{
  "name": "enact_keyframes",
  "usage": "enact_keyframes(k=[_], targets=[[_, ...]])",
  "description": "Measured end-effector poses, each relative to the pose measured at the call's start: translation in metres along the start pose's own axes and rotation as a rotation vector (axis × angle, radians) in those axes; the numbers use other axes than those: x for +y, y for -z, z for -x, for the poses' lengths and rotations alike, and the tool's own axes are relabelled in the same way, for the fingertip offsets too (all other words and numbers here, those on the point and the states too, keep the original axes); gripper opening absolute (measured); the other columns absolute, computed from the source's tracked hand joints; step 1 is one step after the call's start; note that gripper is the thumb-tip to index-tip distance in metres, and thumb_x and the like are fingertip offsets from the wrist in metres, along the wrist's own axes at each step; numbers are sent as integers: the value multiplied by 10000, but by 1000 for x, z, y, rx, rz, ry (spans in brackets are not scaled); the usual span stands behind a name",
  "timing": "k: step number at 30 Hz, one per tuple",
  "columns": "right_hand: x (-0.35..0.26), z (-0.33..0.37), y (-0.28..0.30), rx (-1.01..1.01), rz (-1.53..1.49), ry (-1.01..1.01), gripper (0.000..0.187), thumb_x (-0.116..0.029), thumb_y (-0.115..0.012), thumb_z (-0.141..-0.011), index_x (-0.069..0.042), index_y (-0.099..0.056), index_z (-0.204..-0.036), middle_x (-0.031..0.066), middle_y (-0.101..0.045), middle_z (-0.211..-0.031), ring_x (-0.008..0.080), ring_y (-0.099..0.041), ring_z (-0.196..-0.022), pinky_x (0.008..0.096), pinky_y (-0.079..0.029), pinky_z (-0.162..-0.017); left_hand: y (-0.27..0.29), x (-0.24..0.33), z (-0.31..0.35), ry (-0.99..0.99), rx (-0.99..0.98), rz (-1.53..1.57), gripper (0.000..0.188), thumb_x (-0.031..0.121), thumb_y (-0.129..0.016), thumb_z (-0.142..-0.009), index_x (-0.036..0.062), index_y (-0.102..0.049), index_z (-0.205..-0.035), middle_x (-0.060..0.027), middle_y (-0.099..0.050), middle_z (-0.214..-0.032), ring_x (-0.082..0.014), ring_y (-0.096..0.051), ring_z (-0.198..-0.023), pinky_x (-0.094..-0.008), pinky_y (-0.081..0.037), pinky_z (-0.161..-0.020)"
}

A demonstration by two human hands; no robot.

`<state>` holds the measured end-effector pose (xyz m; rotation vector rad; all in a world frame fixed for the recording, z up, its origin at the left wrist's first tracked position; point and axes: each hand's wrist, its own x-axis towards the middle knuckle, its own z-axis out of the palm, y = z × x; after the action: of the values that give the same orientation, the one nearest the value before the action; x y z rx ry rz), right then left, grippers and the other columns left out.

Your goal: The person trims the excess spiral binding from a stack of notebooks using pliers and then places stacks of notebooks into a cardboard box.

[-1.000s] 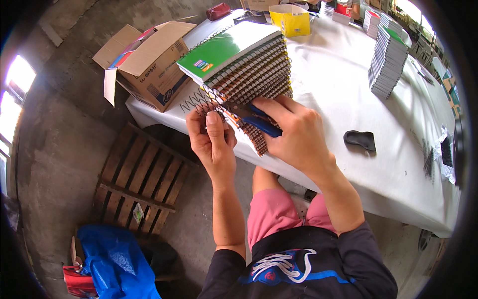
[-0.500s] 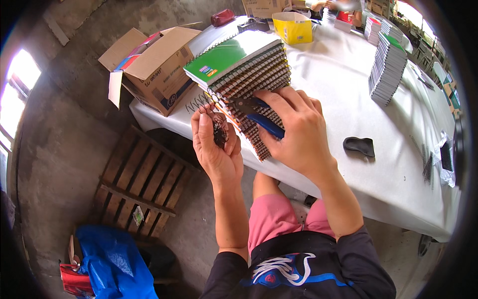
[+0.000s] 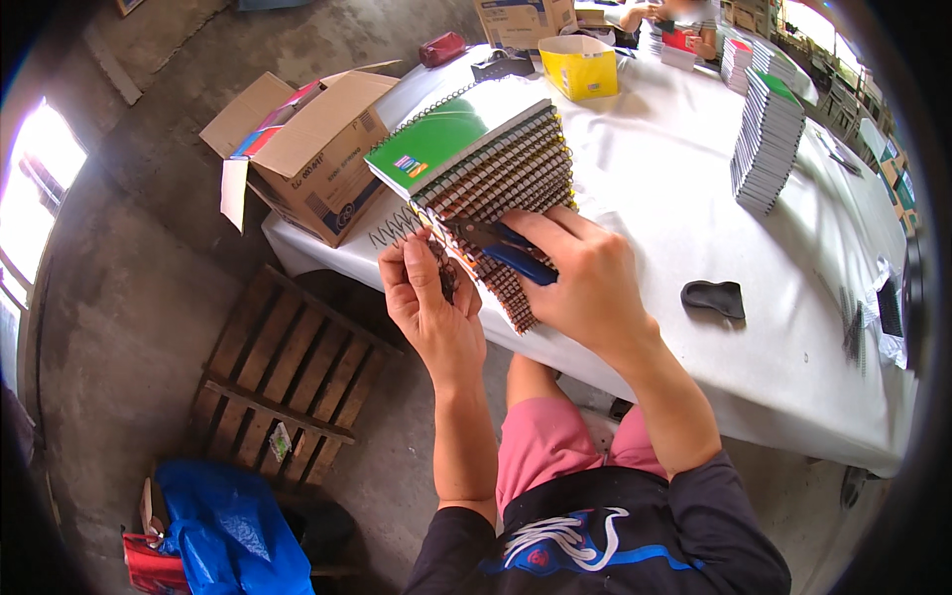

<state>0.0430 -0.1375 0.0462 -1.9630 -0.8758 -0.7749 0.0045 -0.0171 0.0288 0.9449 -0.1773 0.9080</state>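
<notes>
A tall stack of spiral-bound notebooks (image 3: 496,164), green cover on top, stands at the table's near edge with its coiled spines facing me. My right hand (image 3: 585,278) is closed round blue-handled wire cutters (image 3: 524,262), handles squeezed together, jaws against the lower left of the spines. Close by on the left, my left hand (image 3: 432,307) is closed on a bunch of dark wire coil pieces (image 3: 448,280), thumb and forefinger pinched beside the jaws. Loose spiral wire (image 3: 394,228) sticks out left of the stack, just above those fingertips. What the jaws grip is too small to tell.
A white-covered table (image 3: 654,208) bears an open cardboard box (image 3: 317,169), a yellow box (image 3: 580,71), a black curved object (image 3: 714,298) and another notebook stack (image 3: 766,144). A wooden pallet (image 3: 278,382) lies left. Another person's hand (image 3: 640,15) shows at the far side.
The cutters' handles have gone from spread to squeezed together. My right hand has shifted slightly left and down; my left hand keeps hold of the coil pieces.
</notes>
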Motion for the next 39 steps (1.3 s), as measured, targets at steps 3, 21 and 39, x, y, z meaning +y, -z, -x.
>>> enact_keyframes(k=[3, 21, 39], targets=[[0, 3, 8, -17, 19, -6, 380, -213, -728, -681, -123, -638, -1039, 68, -602, -891, 264, -595, -821, 388, -455, -727, 7, 4, 2, -41, 51, -37, 184, 237, -521, -952, 60, -540, -997, -6, -506, -738, -13, -299, -421, -165, -163, -346], [-13, -3, 6, 2, 90, 31, 373, -214, -725, -678, -113, -636, -1026, 86, -609, -864, 278, -614, -768, 403, -477, -675, 1, 19, 1, -54, -10, -223, 154, 159, -514, -942, 45, -530, -1044, 30, -455, -646, -1, -294, -411, -168, -160, -352], [-21, -5, 21, 31, 178, 80, 511, -126, -736, -644, -140, -591, -1134, 27, -567, -989, 231, -535, -936, 370, -376, -819, 0, 31, -4, -117, -37, -260, 293, 152, -502, -940, 17, -493, -1201, 34, -429, -637, 2, -320, -413, -167, -182, -349]])
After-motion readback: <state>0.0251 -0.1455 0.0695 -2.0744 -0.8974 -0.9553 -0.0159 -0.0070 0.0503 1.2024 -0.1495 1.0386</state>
